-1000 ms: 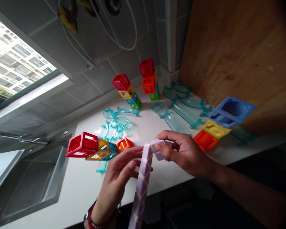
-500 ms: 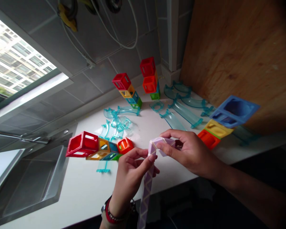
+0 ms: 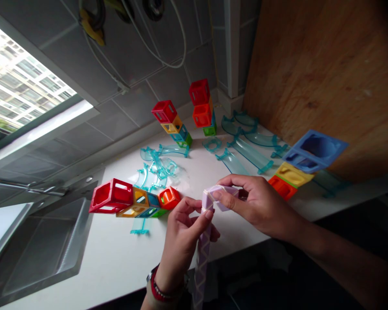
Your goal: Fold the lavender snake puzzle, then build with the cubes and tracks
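Note:
A pale purple snake puzzle (image 3: pixel 203 254) with white zigzag edges is between my two hands, its long straight part hanging down past the counter edge. My left hand (image 3: pixel 189 224) pinches it just below a bend, thumb in front. The folded upper end is gripped between the thumb and fingers of my right hand (image 3: pixel 252 200); part of that end is hidden by the fingers. Left of my left hand stands a stack of magnetic cube blocks (image 3: pixel 139 202) in red, yellow, blue and green. A blue, yellow and red block stack (image 3: pixel 297 170) is just beyond my right hand.
Two more block towers (image 3: pixel 173 125) (image 3: pixel 202 107) stand by the tiled wall. Clear teal track pieces (image 3: pixel 250 150) lie on the white counter (image 3: pixel 116 254). A metal sink (image 3: pixel 51 245) is at the left, a wooden board (image 3: pixel 317 77) at the right.
My left hand and the hanging part of the snake puzzle have shifted slightly to the right. My right hand keeps its grip with almost no movement. The blocks stay where they were.

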The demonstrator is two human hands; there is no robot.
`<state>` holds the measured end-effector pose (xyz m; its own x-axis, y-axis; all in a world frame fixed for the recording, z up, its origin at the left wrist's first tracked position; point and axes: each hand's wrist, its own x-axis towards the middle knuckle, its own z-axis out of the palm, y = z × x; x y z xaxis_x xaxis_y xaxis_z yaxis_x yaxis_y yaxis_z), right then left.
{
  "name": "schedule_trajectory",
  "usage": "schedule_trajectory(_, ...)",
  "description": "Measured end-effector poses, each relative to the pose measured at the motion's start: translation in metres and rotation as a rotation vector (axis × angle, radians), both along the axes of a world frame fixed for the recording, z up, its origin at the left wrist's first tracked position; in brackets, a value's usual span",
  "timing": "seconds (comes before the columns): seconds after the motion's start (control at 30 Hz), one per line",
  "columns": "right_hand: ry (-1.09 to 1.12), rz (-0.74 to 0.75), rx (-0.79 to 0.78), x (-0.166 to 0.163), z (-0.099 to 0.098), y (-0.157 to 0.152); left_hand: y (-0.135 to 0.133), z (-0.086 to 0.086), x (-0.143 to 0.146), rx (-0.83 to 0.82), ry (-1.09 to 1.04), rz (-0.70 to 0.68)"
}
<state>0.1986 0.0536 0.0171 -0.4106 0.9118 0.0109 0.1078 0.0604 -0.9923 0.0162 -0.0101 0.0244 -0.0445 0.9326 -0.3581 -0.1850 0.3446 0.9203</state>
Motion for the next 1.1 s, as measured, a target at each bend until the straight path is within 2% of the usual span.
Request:
schedule_trajectory(0.13, 0.043, 0.101, -0.05, 0.007, 0.0, 0.007, -0.002, 0.004, -0.002, 0.015, 0.126, -0.05)
schedule_trajectory(0.27, -0.023, 0.339, -0.04, 0.015, 0.004, 0.012, -0.008, 0.007, -0.008, 0.045, 0.327, -0.192)
schedule_trajectory(0.4, -0.106, 0.301, 0.052, 0.016, 0.009, 0.01, -0.013, 0.009, -0.005, 0.096, 0.415, -0.212)
schedule_trajectory(0.5, -0.124, 0.324, 0.075, 0.015, 0.012, 0.009, -0.017, 0.011, -0.002, 0.067, 0.334, -0.205)
schedule_trajectory(0.6, -0.081, 0.431, 0.013, 0.014, 0.012, 0.009, -0.024, 0.017, -0.006, 0.018, 0.179, -0.173)
schedule_trajectory(0.77, 0.182, 0.634, -0.129, 0.007, 0.009, 0.003, -0.037, 0.037, -0.021, -0.108, -0.029, -0.24)
schedule_trajectory(0.9, 0.358, 0.719, -0.323, 0.002, 0.01, -0.01, -0.049, 0.052, -0.021, -0.088, -0.078, -0.261)
schedule_trajectory(0.97, 0.4, 0.64, -0.378, -0.001, 0.011, -0.018, -0.058, 0.054, -0.018, 0.011, 0.103, -0.191)
schedule_trajectory(1.1, 0.522, 0.38, -0.481, -0.012, 0.014, -0.035, -0.073, 0.048, -0.008, 0.418, 0.854, 0.055)
